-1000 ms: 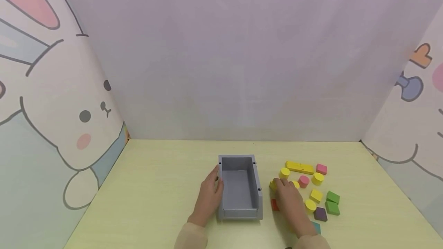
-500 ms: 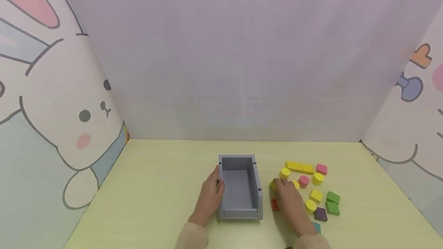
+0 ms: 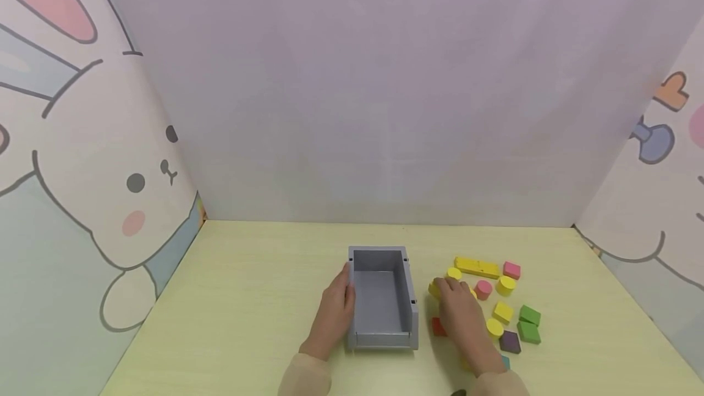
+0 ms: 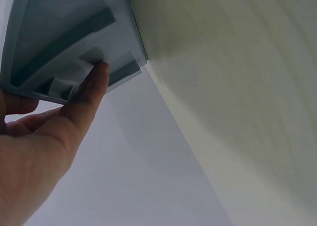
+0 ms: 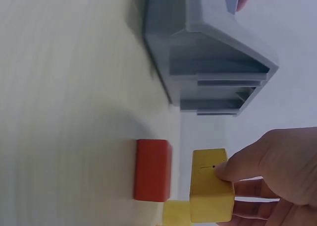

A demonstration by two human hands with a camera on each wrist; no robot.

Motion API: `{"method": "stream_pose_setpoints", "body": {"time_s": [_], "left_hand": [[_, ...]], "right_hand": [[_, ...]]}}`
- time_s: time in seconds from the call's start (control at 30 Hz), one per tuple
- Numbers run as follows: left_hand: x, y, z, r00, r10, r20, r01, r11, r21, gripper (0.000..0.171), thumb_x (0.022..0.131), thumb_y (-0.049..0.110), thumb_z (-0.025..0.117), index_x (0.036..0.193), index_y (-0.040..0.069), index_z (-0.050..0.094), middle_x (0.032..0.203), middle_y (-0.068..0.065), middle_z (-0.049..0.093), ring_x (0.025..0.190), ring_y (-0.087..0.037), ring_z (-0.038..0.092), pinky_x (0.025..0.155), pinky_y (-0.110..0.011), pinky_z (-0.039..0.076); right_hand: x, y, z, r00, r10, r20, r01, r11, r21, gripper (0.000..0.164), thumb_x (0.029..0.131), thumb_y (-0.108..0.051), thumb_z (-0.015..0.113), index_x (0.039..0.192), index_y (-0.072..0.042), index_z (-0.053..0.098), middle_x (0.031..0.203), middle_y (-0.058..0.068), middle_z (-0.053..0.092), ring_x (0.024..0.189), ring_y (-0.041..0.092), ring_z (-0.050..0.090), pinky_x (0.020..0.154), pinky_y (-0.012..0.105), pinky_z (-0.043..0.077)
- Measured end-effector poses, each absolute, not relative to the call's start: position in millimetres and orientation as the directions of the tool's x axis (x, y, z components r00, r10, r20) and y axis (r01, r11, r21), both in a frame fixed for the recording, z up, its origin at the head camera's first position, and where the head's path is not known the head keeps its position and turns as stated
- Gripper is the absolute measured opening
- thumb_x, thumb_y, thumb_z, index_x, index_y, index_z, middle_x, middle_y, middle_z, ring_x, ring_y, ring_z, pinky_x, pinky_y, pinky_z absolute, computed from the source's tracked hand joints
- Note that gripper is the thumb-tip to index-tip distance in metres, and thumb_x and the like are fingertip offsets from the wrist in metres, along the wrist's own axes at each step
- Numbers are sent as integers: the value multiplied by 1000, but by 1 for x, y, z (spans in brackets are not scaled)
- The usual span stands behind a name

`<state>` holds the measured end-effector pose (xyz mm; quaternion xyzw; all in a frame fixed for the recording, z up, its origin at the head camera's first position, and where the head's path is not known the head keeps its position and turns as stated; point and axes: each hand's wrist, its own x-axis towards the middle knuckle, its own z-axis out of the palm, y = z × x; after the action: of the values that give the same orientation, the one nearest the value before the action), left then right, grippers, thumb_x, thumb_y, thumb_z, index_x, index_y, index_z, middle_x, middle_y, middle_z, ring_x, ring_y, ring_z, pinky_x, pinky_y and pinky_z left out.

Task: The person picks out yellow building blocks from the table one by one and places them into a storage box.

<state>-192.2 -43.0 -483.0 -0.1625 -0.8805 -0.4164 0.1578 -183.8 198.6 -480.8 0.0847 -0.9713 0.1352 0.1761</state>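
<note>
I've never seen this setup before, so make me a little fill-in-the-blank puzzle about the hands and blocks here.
1. The left hand holds a bin coloured ____.
2. The right hand pinches a block coloured ____.
3. The visible green blocks number ____.

Missing words: gray; yellow; two.

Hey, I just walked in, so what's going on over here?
A person's left hand holds a gray bin by its left wall, on a pale table. Their right hand pinches a yellow block between thumb and fingers, just to the right of the bin and not in it. A red block lies close by, and more blocks, including a pink cylinder and a dark purple block, lie spread out farther right.
</note>
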Motion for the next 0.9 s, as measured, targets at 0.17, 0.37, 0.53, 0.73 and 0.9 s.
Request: {"method": "stream_pose_setpoints", "body": {"time_s": [0.17,0.37,0.53,0.73,0.9], "left_hand": [[-191,-43,-482,-912,159,378,394,599,697,42,96,8,38,134,-9,34,134,-27,44,123,-34,40,100,-48,39],[-191,-43,-483,-908,167,383,402,600,692,42,96,7,38,134,-10,33,135,-28,43,123,-35,40,100,-48,39],[-192,-43,-483,-907,167,387,405,597,693,42,96,7,38,134,-10,34,134,-28,43,122,-37,40,100,-49,38],[-193,-43,-484,-901,162,404,416,593,690,42,95,7,39,133,-10,35,133,-28,45,121,-36,41,99,-48,39],[-193,-43,-484,-898,152,413,416,601,683,41,95,6,40,132,-10,36,132,-28,46,121,-34,42,99,-47,40]], "right_hand": [[-183,196,-471,-890,-155,428,-263,942,-206,38,71,8,65,106,-2,59,101,18,62,84,32,55,71,45,56],[-181,191,-457,-878,-175,445,-285,939,-193,40,70,7,64,108,-1,58,104,19,62,88,34,55,75,46,55],[-179,181,-445,-886,-181,427,-283,941,-188,41,70,7,67,109,-1,59,107,19,61,91,34,55,76,47,54],[-180,172,-439,-817,-251,520,-362,924,-122,36,69,8,64,104,0,60,103,19,62,90,34,56,75,45,55],[-181,163,-435,-783,-287,551,-400,911,-94,37,68,8,65,104,-2,61,103,17,63,89,33,56,74,44,55]]}}
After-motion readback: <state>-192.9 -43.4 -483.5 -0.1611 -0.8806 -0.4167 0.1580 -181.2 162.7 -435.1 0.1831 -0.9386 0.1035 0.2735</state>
